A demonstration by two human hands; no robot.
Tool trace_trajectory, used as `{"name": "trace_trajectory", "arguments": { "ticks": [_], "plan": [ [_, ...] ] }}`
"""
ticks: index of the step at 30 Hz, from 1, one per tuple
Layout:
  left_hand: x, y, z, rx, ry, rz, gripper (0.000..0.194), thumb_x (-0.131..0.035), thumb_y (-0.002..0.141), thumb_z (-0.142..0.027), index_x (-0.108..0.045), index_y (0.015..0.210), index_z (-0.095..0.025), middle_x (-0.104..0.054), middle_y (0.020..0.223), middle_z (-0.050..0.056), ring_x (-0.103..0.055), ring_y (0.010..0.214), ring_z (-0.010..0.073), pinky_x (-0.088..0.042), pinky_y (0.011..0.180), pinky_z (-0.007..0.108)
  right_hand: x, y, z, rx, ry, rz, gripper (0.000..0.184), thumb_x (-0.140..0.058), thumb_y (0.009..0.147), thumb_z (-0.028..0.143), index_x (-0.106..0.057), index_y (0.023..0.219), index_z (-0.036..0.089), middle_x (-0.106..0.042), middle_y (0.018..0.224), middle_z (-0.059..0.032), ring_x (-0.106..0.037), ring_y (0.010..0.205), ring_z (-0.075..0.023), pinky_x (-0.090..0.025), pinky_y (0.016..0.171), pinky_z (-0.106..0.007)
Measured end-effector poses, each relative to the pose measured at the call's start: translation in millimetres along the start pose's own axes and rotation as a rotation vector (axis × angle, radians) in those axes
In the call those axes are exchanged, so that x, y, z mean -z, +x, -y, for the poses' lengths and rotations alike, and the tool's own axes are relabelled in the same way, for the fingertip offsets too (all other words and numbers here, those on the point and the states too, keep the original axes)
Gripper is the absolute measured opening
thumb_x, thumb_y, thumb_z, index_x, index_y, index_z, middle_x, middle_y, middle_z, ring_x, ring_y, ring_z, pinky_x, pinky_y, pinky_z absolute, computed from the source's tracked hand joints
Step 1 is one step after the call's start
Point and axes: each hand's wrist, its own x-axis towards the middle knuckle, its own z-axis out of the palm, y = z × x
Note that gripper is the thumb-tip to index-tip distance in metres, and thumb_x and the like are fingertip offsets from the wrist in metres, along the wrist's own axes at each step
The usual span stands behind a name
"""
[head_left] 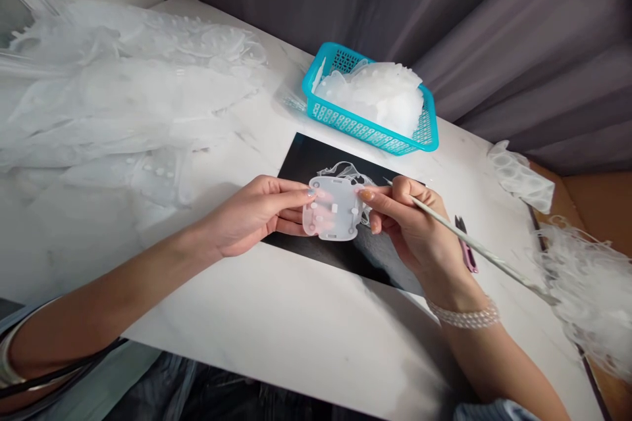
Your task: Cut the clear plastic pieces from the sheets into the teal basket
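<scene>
Left grip (249,214) holds one clear plastic piece (336,225), right grip (417,223) holds one thin stick (474,243), and I see one blue basket (348,123) full of white bits (390,95).

Brightly lit white tabletop (296,309), dim curtain (355,0), soft shadows; edges stretched, blurred

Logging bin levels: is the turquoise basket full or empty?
The turquoise basket is well filled, not empty: heaped white pieces hide part of its far rim, though bare mesh shows beside them.
</scene>
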Motion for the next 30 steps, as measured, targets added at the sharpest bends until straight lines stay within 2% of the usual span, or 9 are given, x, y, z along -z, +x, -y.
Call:
{"name": "trace_trajectory", "arguments": {
  "ticks": [4, 7, 12, 14, 16, 20, 25, 28, 30],
  "plan": [
    [-1.2, 0, 0, -0.005, -0.022, 0.018, 0.023, -0.065, 0.089, -0.026, -0.076, 0.104, -0.013, -0.077, 0.098, 0.012, -0.072, 0.083, 0.0191, -0.056, 0.087, 0.036, 0, 0, 0, 0.002, -0.013, 0.001, 0.059, -0.083, 0.067, 0.023, -0.026, 0.055, 0.021, -0.076, 0.076, -0.0022, -0.055, 0.04, -0.0086, -0.035, 0.035, -0.022],
    [-1.4, 1, 0, 0.001, -0.058, -0.012, 0.026, -0.066, 0.089, -0.031, -0.074, 0.102, -0.01, -0.076, 0.097, 0.015, -0.072, 0.09, 0.0243, -0.055, 0.091, 0.041, 0, -1, 0, 0.022, 0.011, 0.004, 0.058, -0.083, 0.069, 0.02, -0.026, 0.054, 0.02, -0.075, 0.073, -0.0012, -0.062, 0.046, -0.0109, -0.04, 0.037, -0.021],
    [0.7, 3, -6, 0.081, -0.227, -0.109, 0.05, -0.056, 0.092, -0.044, -0.061, 0.125, -0.008, -0.068, 0.122, 0.021, -0.068, 0.108, 0.0323, -0.054, 0.095, 0.045, 0, -5, -1, 0.062, 0.055, 0.051, 0.052, -0.08, 0.075, 0.02, -0.032, 0.054, 0.02, -0.077, 0.081, -0.0025, -0.074, 0.075, -0.0196, -0.058, 0.058, -0.026],
    [0.9, 3, -8, 0.066, -0.252, -0.137, 0.055, -0.056, 0.091, -0.04, -0.054, 0.135, -0.006, -0.068, 0.12, 0.022, -0.067, 0.109, 0.0314, -0.054, 0.096, 0.043, 0, -7, -3, 0.09, 0.024, 0.104, 0.049, -0.077, 0.079, 0.022, -0.034, 0.054, 0.021, -0.078, 0.084, -0.004, -0.075, 0.085, -0.0227, -0.061, 0.07, -0.033],
    [0.1, 2, -9, 0.014, -0.216, -0.169, 0.056, -0.06, 0.089, -0.027, -0.048, 0.14, -0.008, -0.07, 0.117, 0.019, -0.068, 0.109, 0.028, -0.054, 0.097, 0.041, 0, -8, -5, 0.121, -0.037, 0.146, 0.049, -0.074, 0.082, 0.025, -0.034, 0.054, 0.022, -0.078, 0.085, -0.0058, -0.074, 0.09, -0.0248, -0.061, 0.078, -0.037],
    [-1.5, 0, -10, -0.049, -0.139, -0.174, 0.07, -0.061, 0.083, -0.006, -0.039, 0.148, -0.016, -0.073, 0.114, 0.012, -0.068, 0.108, 0.0214, -0.052, 0.101, 0.04, 2, -7, -8, 0.147, -0.165, 0.168, 0.05, -0.073, 0.083, 0.03, -0.033, 0.055, 0.022, -0.078, 0.085, -0.0076, -0.074, 0.09, -0.0264, -0.059, 0.082, -0.042],
    [0.1, 2, -8, -0.062, -0.163, -0.136, 0.069, -0.06, 0.084, -0.006, -0.039, 0.149, -0.018, -0.073, 0.112, 0.009, -0.068, 0.106, 0.0199, -0.054, 0.098, 0.037, 8, -4, -8, 0.197, -0.234, 0.218, 0.045, -0.068, 0.086, 0.03, -0.033, 0.059, 0.022, -0.077, 0.1, -0.0101, -0.071, 0.098, -0.0278, -0.056, 0.083, -0.042],
    [0.5, 1, -9, -0.045, -0.198, -0.147, 0.066, -0.059, 0.085, -0.005, -0.041, 0.147, -0.017, -0.075, 0.103, 0.008, -0.072, 0.089, 0.0161, -0.059, 0.086, 0.031, 10, -8, -8, 0.359, -0.45, 0.35, 0.036, -0.062, 0.087, 0.023, -0.036, 0.063, 0.023, -0.074, 0.107, -0.0113, -0.068, 0.105, -0.028, -0.055, 0.08, -0.038],
    [-0.3, -1, -9, -0.012, -0.211, -0.143, 0.063, -0.059, 0.087, -0.008, -0.041, 0.147, -0.017, -0.075, 0.102, 0.009, -0.073, 0.086, 0.0172, -0.06, 0.083, 0.03, 10, -9, -8, 0.503, -0.63, 0.349, 0.035, -0.059, 0.088, 0.02, -0.036, 0.061, 0.022, -0.074, 0.104, -0.0106, -0.068, 0.095, -0.0253, -0.053, 0.075, -0.036]
  ]
}}
